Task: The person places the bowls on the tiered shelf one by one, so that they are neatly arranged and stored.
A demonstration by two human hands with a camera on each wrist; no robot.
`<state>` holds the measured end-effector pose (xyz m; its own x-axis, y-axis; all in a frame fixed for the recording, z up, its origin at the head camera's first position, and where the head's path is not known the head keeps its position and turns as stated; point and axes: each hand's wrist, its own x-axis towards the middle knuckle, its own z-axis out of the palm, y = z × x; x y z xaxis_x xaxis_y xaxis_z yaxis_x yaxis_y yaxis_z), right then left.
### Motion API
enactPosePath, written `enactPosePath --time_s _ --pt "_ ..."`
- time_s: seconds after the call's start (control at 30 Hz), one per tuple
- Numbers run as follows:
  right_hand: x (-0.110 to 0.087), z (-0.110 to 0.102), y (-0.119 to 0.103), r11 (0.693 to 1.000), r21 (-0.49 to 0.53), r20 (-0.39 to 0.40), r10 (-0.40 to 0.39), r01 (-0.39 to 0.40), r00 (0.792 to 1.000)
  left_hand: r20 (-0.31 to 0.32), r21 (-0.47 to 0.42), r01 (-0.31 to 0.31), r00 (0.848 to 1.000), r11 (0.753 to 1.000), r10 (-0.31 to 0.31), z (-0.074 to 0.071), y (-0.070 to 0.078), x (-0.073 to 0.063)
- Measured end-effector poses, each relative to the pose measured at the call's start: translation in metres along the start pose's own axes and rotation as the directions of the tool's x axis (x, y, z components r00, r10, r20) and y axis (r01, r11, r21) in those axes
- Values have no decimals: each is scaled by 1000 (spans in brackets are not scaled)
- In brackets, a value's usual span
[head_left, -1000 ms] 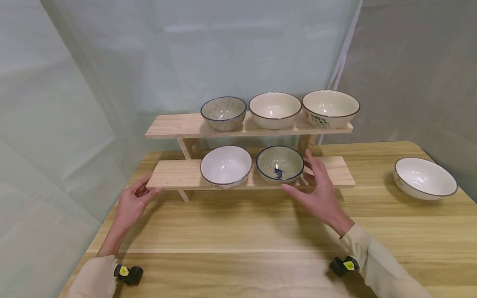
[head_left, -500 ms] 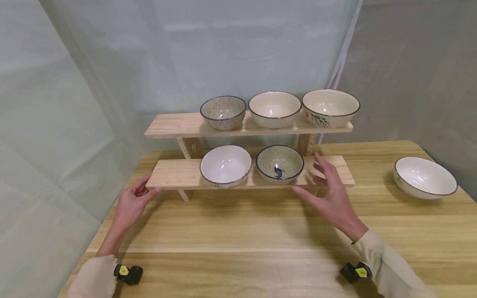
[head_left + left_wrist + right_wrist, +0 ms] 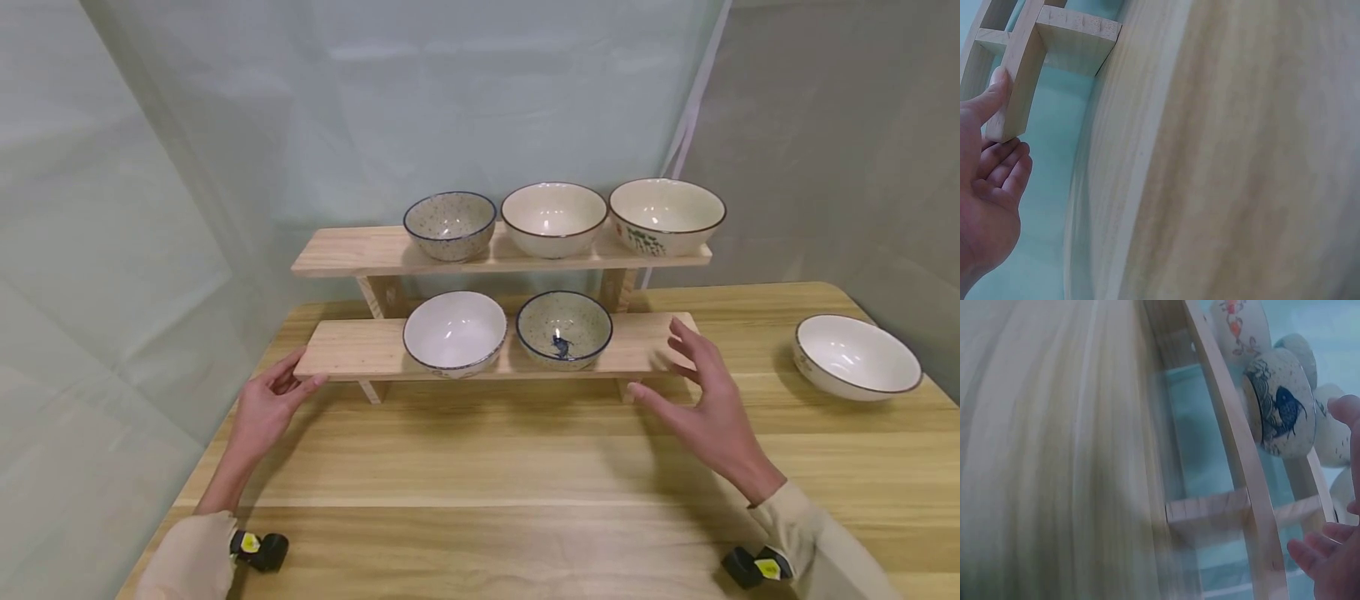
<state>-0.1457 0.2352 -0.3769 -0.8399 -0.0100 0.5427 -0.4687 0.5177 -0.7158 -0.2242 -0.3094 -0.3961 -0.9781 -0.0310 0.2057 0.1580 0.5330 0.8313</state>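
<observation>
A two-tier wooden shelf (image 3: 352, 348) stands on the table. My left hand (image 3: 268, 408) holds the left end of its lower board, thumb at the front edge and fingers curled at the end, as the left wrist view also shows. My right hand (image 3: 712, 408) is over the lower board's right part with fingers spread, holding nothing. On that board sit a white bowl (image 3: 454, 332) and a speckled bowl with a blue fish (image 3: 564, 327); the right hand is to the right of both. In the right wrist view, the fish design (image 3: 1288, 411) shows on the speckled bowl's outside.
On the upper board are a grey speckled bowl (image 3: 450, 227), a cream bowl (image 3: 553, 218) and a larger cream bowl with a green plant design (image 3: 666, 215). Another white bowl (image 3: 857, 357) stands on the table (image 3: 465, 475) at the right. Pale cloth (image 3: 480, 100) hangs behind.
My right hand has let go of the fish bowl and moved right along the lower board, fingers spread. The left hand stays at the board's left end, and the bowls keep their places.
</observation>
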Motion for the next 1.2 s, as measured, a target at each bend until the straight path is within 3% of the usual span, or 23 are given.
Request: enactPosePath --time_s 0.23,0.67,1.2 --pt "-7 -12 8 1000 -20 -31 -1 1 1000 -2 3 10 1000 1000 -10 -1 1 -2" --pt "-20 -38 14 990 -89 -37 109 -112 993 13 -6 2 1000 1000 -2 -2 -1 1" --pt "-39 -72 44 974 -153 -130 149 -168 980 6 -7 6 1000 1000 -6 0 -3 1"
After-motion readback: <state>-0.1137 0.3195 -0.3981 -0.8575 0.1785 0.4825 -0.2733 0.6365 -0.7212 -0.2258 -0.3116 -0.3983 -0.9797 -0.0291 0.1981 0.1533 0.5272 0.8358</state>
